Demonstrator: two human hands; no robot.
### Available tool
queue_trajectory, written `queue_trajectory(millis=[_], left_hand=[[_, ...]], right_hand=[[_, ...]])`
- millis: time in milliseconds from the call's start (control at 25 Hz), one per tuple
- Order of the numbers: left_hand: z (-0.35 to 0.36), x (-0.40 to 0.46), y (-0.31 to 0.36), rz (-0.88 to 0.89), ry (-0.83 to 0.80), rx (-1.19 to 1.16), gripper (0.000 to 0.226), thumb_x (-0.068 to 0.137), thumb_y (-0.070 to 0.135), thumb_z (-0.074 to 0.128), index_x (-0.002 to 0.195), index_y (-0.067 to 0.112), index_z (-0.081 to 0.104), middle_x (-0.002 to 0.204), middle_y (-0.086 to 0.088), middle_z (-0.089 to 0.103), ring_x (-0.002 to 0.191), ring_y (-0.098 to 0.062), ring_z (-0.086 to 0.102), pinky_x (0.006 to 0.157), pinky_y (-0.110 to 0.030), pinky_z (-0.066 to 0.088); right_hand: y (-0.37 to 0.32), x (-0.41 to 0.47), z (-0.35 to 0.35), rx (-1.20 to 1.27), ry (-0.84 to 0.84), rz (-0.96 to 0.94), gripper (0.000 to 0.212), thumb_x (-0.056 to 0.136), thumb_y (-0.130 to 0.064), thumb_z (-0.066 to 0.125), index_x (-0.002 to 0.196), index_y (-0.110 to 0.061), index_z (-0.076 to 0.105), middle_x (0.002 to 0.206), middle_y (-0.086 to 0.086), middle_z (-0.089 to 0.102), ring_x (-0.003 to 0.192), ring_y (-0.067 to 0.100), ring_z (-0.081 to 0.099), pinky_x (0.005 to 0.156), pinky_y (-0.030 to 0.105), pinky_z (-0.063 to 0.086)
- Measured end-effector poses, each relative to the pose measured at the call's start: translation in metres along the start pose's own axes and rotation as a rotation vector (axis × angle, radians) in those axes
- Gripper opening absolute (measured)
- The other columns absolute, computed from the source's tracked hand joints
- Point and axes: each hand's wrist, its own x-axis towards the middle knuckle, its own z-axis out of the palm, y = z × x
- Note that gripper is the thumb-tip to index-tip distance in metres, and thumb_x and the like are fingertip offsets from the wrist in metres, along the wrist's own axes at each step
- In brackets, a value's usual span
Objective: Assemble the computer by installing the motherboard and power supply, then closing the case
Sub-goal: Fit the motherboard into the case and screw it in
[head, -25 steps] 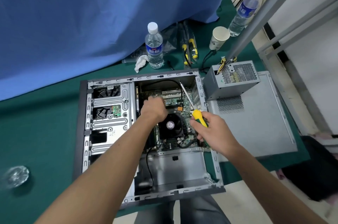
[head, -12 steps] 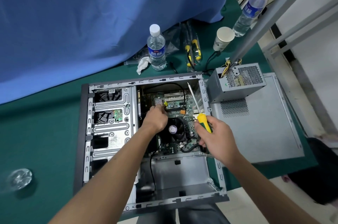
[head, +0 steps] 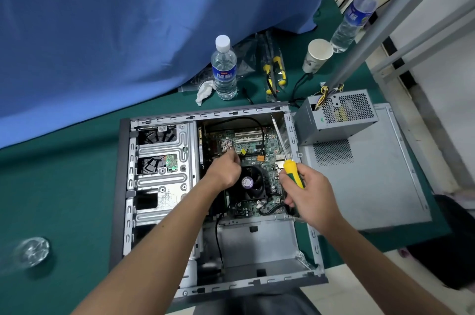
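My left hand (head: 226,169) covers part of the motherboard (head: 246,145), and whatever its fingertips pinch is too small to tell. A blurred glassy thing (head: 32,251) sits near the desk's (head: 64,186) left edge.

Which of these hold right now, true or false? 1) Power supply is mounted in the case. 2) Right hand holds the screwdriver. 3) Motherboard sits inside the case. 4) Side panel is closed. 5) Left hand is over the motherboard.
1) False: the power supply sits outside the case, on the side panel.
2) True: the right hand grips the screwdriver.
3) True: the motherboard lies in the case.
4) False: the side panel lies flat beside the open case.
5) True: the left hand is over it.
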Motion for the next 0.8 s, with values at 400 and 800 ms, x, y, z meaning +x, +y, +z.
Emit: queue_trajectory(millis=[400, 800], left_hand=[[0.009, -0.036, -0.006, 0.213, 0.197, 0.289, 0.013, 0.098, 0.015, 0.046, 0.108, 0.012, 0.053, 0.112, -0.008, 0.057, 0.102, -0.029, 0.055, 0.089, -0.039, 0.047], [-0.014, -0.043, -0.052, 0.441, 0.627, 0.292, 0.014, 0.099, 0.024, 0.054, 0.099, 0.022, 0.068, 0.112, 0.007, 0.068, 0.132, -0.013, 0.045, 0.12, -0.042, 0.015]], right_hand=[[0.002, -0.001, 0.003, -0.03, 0.035, -0.018, 0.01, 0.095, -0.031, 0.061, 0.09, -0.024, 0.065, 0.063, 0.004, 0.065, 0.05, 0.009, 0.066, 0.055, 0.045, 0.057], [-0.008, -0.003, 0.001, -0.184, -0.079, -0.085, 0.009, 0.092, -0.025, 0.064, 0.084, -0.026, 0.065, 0.071, 0.003, 0.062, 0.064, 0.022, 0.062, 0.062, 0.042, 0.053]])
